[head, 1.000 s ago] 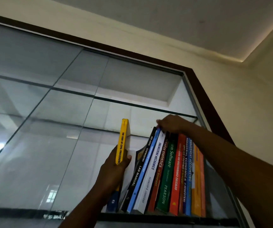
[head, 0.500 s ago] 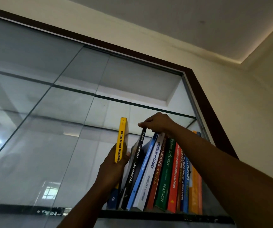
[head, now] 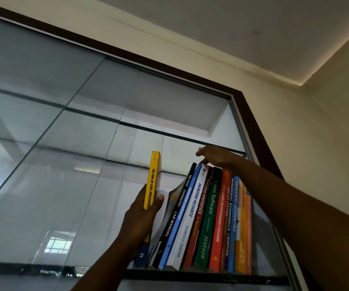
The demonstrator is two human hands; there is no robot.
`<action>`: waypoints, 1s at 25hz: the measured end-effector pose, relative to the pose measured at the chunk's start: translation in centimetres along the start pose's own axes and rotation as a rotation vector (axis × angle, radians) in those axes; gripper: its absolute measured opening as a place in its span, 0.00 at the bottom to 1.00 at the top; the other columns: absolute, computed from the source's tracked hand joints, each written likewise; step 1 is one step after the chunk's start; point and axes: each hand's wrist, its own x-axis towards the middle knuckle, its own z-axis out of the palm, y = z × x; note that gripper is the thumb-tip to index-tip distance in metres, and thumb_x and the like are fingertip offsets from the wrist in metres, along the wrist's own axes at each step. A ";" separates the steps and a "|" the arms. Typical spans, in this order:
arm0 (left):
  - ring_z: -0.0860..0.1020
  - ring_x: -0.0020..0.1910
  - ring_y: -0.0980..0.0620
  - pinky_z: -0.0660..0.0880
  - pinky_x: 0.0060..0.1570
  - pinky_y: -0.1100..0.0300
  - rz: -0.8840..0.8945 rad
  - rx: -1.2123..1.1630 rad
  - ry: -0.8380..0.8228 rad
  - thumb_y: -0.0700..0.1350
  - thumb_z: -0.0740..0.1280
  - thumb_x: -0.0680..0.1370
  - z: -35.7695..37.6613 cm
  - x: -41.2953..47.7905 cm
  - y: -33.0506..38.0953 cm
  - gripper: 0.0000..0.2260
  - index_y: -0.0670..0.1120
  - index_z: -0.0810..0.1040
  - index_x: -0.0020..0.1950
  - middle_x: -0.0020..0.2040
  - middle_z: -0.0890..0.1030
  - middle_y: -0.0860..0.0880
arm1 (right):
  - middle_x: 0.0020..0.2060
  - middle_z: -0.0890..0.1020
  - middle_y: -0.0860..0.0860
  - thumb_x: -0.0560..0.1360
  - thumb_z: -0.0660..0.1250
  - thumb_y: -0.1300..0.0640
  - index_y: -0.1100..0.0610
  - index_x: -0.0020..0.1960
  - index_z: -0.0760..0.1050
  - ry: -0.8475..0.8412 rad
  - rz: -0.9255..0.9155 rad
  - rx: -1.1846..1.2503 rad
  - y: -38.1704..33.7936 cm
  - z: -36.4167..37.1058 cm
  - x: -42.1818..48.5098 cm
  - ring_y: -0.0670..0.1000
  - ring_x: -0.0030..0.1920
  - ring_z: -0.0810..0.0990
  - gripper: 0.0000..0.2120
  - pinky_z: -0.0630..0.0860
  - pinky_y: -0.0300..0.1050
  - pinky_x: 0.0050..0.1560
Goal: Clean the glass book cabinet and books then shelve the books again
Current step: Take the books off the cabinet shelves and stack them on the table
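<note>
Yellow-spined paperback book (head: 153, 181) upright at centre frame, foot down by the dark-edged glass shelf (head: 190, 277).
Clamped low on the spine by the left hand (head: 142, 215), thumb on the right face. Just right, row of colourful textbooks (head: 209, 217) leaning left, tops touched by the right hand (head: 216, 157); hooking or only pressing, cannot tell. Glass cabinet pane (head: 43, 185) at left.

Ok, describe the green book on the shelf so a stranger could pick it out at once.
Look to the right end of the glass cabinet, where a row of books leans. The green book stands mid-row between two red spines. It alone is green, lettered Software and PEARSON.
</note>
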 end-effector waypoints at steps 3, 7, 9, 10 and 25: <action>0.73 0.63 0.48 0.69 0.64 0.49 0.002 0.007 -0.012 0.52 0.60 0.78 0.0 0.0 0.0 0.22 0.51 0.65 0.71 0.63 0.75 0.49 | 0.63 0.75 0.58 0.81 0.51 0.59 0.61 0.66 0.70 0.005 -0.085 -0.053 0.0 -0.4 0.0 0.52 0.62 0.74 0.17 0.67 0.42 0.55; 0.73 0.62 0.48 0.69 0.64 0.50 -0.004 0.014 -0.012 0.52 0.60 0.78 -0.1 0.0 0.0 0.23 0.51 0.63 0.73 0.66 0.74 0.48 | 0.68 0.70 0.56 0.82 0.47 0.56 0.61 0.67 0.69 -0.021 -0.104 -0.291 -0.9 0.0 0.7 0.53 0.66 0.70 0.20 0.63 0.43 0.63; 0.72 0.64 0.47 0.68 0.65 0.48 -0.008 0.022 -0.014 0.53 0.60 0.78 -0.1 0.0 -0.1 0.24 0.51 0.62 0.74 0.67 0.73 0.48 | 0.69 0.68 0.57 0.83 0.44 0.54 0.63 0.68 0.68 -0.009 -0.053 -0.356 -1.5 0.3 0.9 0.56 0.68 0.67 0.23 0.60 0.46 0.68; 0.72 0.64 0.47 0.68 0.66 0.48 -0.007 0.024 -0.015 0.53 0.60 0.78 -0.1 0.0 -0.2 0.25 0.51 0.62 0.74 0.67 0.73 0.48 | 0.69 0.69 0.58 0.83 0.43 0.53 0.63 0.68 0.68 -0.001 -0.044 -0.352 -1.6 0.4 0.9 0.56 0.68 0.67 0.24 0.60 0.47 0.68; 0.77 0.57 0.49 0.72 0.62 0.46 -0.038 -0.084 0.001 0.55 0.61 0.78 -0.9 0.0 0.0 0.20 0.56 0.66 0.70 0.61 0.78 0.50 | 0.47 0.79 0.57 0.74 0.69 0.52 0.60 0.53 0.74 -0.100 0.206 0.890 -3.7 8.6 -3.1 0.55 0.47 0.78 0.14 0.78 0.53 0.51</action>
